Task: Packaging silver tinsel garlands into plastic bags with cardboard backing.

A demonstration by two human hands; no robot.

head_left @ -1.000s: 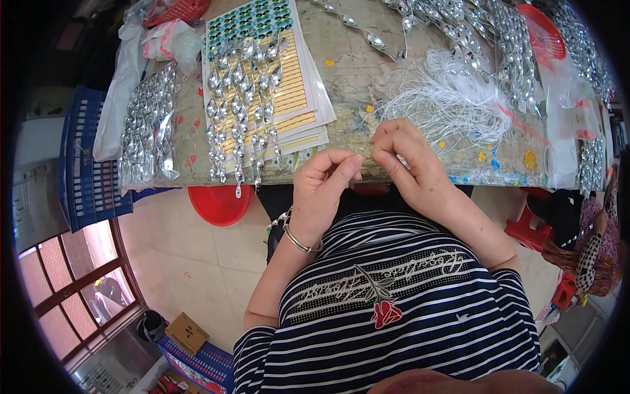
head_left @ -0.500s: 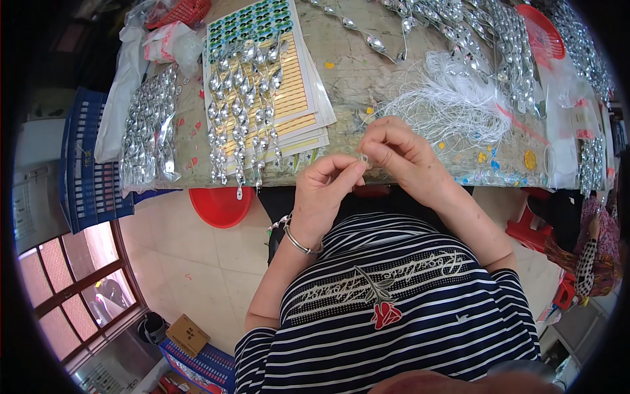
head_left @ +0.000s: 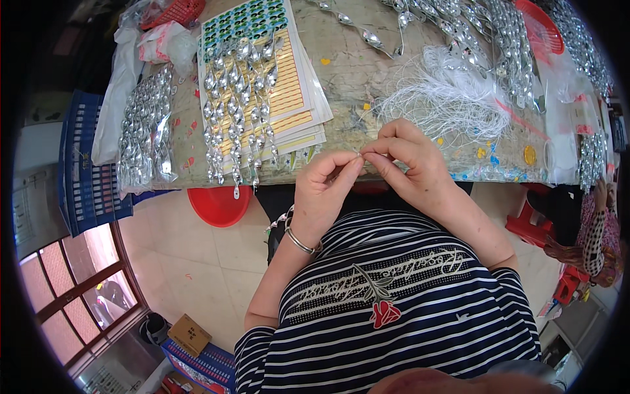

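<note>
My left hand (head_left: 323,187) is at the near edge of the worktable, its thumb and forefinger pressed together. Against its fingertips, my right hand (head_left: 415,163) makes a pinch of its own. Whatever lies between the fingertips is too small and hidden to name. Behind my left wrist, which wears a silver bangle (head_left: 300,240), part of a shiny silver twisted strand (head_left: 278,220) shows. Beyond my right hand lies a loose tangle of white string (head_left: 441,102). To the left of my hands, silver spiral strands (head_left: 237,111) lie over printed sheets (head_left: 298,72).
More silver spirals fill the table's left (head_left: 146,128) and far right (head_left: 505,52), with red baskets (head_left: 176,13) and plastic bags around them. A red basin (head_left: 220,207) stands below the table edge. Another person (head_left: 596,240) sits at the right.
A small pale loop that showed between my fingertips is now hidden as they meet. My right fingers have shifted slightly down and left. The other person's arm at the right has moved up.
</note>
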